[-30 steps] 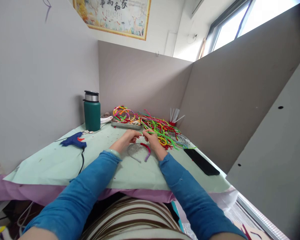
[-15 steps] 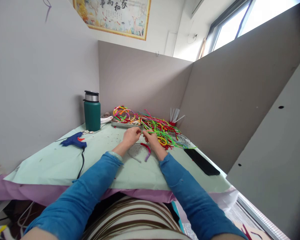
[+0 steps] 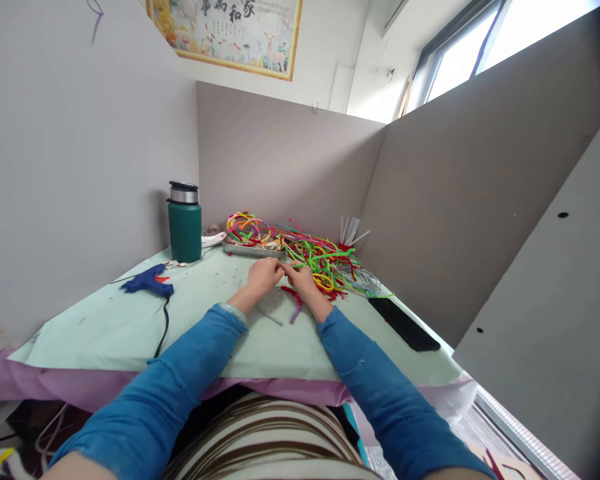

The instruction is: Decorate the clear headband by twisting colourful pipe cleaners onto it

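Note:
My left hand (image 3: 265, 275) and my right hand (image 3: 303, 279) meet fingertip to fingertip above the middle of the table, both pinched closed. A bright green pipe cleaner (image 3: 336, 257) appears to run out to the right from my right hand, in front of the pile. What lies between my left fingertips is too small to make out. Below my hands rests a hoop, partly hidden by them. Its right side is wrapped in a red and purple pipe cleaner (image 3: 296, 308), while a thin grey end (image 3: 271, 318) shows on the left.
A heap of coloured pipe cleaners (image 3: 320, 248) lies behind my hands, beside a metal tray (image 3: 253, 251) of coloured pieces. On the left are a green bottle (image 3: 185, 230) and a blue glue gun (image 3: 150, 281) with its cord. A black phone-like slab (image 3: 404, 325) lies right. Grey partitions enclose the table.
My hands have drawn slightly closer together and lower. The green pipe cleaner's far part has shifted up and to the right. The hoop on the table is more covered by my hands.

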Motion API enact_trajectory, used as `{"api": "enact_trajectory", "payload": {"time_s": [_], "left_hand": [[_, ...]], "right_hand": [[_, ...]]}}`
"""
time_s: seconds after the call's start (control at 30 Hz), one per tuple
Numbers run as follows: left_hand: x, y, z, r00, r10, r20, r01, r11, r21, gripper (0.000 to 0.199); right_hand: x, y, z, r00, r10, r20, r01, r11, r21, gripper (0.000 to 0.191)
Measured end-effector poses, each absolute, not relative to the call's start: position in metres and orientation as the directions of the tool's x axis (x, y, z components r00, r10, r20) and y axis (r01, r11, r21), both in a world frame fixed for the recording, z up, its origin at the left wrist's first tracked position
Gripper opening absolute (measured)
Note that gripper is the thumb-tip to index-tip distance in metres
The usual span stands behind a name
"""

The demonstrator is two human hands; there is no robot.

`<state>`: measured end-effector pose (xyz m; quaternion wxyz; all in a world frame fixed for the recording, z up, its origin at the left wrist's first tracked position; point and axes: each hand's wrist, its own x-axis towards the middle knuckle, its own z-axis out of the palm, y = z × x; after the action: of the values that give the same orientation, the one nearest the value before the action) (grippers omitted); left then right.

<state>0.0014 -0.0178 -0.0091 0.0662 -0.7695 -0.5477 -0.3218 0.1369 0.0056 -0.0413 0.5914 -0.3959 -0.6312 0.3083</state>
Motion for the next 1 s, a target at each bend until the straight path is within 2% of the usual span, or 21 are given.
{"api": "enact_trajectory", "payload": {"time_s": [0.17,0.43,0.6,0.73,1.0], "left_hand": [[0.002,-0.019,-0.007,0.149,0.845,0.514,0.879,-0.352,0.323,0.026],[0.001,-0.011,-0.008,0.03,0.886,0.463,0.84,-0.273,0.468,0.026],[0.001,-0.005,-0.01,0.047,0.912,0.408,0.779,-0.29,0.556,0.024],[0.0,-0.007,-0.008,0.034,0.943,0.332,0.73,-0.251,0.636,0.022],[0.0,-0.007,-0.008,0.026,0.967,0.255,0.615,-0.216,0.759,0.016]], "right_hand": [[0.136,0.006,-0.041,0.001,0.87,0.493,0.145,0.488,-0.861,0.028],[0.135,0.006,-0.04,0.081,0.814,0.575,0.366,0.513,-0.777,0.023],[0.134,0.006,-0.042,0.08,0.782,0.617,0.46,0.52,-0.719,0.018],[0.133,0.005,-0.042,0.061,0.76,0.646,0.469,0.55,-0.691,0.018],[0.135,0.002,-0.038,0.09,0.816,0.572,0.452,0.478,-0.753,0.02]]}}
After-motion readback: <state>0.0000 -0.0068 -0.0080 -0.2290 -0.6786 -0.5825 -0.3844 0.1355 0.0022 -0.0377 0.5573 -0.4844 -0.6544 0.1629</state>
